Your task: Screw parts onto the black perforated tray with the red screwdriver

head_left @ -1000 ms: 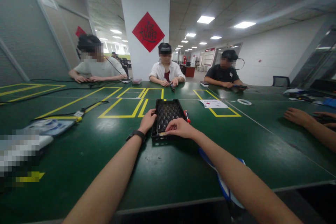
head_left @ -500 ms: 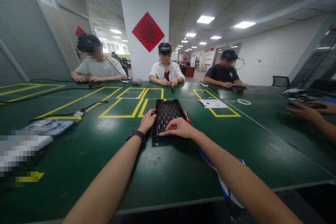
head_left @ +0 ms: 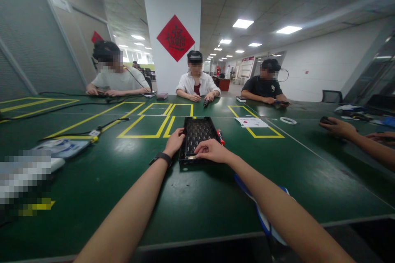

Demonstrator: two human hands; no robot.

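One broad, green, smooth-topped table (head_left: 185,209) bears a black rectangular plastic tray (head_left: 188,163) at twelve o'clock. The left hand (head_left: 175,141) steadies its nine-o'clock wall, fingers close together, clamping unclear. The right hand (head_left: 212,151) wants light, low control: fingertips nearly together at a small pale flat piece (head_left: 192,157) inside the six-o'clock rim; whether clamped, I cannot tell.

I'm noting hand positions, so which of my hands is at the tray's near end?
Your right hand, at that end of the black tray; the left hand is farther up its side.
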